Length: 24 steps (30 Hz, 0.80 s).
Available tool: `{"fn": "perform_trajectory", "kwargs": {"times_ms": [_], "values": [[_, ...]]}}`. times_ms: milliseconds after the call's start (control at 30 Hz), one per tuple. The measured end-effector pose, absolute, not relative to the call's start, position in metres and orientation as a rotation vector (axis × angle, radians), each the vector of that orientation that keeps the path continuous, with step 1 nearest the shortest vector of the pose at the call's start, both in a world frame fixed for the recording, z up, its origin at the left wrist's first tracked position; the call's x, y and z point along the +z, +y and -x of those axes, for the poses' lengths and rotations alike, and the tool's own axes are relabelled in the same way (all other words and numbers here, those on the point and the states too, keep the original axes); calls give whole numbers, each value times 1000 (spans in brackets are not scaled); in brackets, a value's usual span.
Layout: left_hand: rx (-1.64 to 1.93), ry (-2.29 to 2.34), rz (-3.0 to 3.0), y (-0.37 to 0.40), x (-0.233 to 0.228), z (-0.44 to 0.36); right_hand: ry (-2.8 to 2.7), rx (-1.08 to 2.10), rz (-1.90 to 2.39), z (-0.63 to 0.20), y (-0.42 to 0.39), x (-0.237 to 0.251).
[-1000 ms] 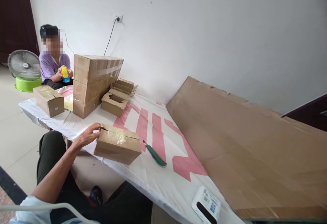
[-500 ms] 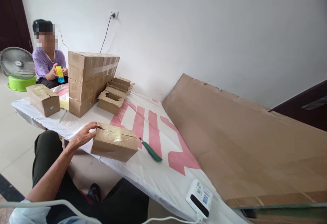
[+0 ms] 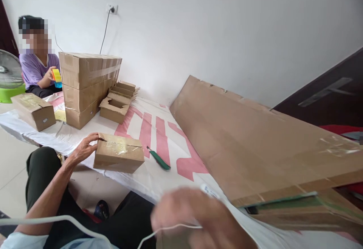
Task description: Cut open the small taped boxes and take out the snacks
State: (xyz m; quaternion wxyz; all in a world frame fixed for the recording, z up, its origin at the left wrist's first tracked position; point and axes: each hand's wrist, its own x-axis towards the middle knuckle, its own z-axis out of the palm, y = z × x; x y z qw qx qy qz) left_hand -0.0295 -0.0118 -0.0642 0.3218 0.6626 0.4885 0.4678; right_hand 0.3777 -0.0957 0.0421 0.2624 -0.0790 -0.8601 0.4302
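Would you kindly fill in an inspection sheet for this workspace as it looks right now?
Surface: low table under a white sheet with pink marks.
Job's things: taped small box near the front edge; green knife lies just right of it, apart.
Clutter: box stack, open cartons, another box far left, large cardboard sheet on the right.
Hands: left hand touches the small box's left end; right hand is blurred at the bottom, grip unclear.
Cables: white cable across the lap; black cord to the wall socket.
Surroundings: seated person holding a coloured item; fan; white wall.
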Motion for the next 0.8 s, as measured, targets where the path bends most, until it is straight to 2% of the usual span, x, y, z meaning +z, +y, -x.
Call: {"fn": "perform_trajectory", "kwargs": {"times_ms": [33,200,333,500,667,800], "values": [[1225,1281,-1740,-12,-63,30,-2295,1106,356,-370,-69,32],[1227,1296,-1731,-18,-61,31,-2149,404,1580,-359,55,-51],[1203,1312,-1736,-23,-61,32,-2108,250,2174,-377,96,-111],[1184,1327,-1747,-25,-59,32,-2012,328,2217,-384,106,-138],[1165,1325,-1772,-28,-61,34,-1854,405,2104,-383,103,-140],[1162,1311,-1760,-30,-61,33,-1717,519,1847,-382,95,-129]]}}
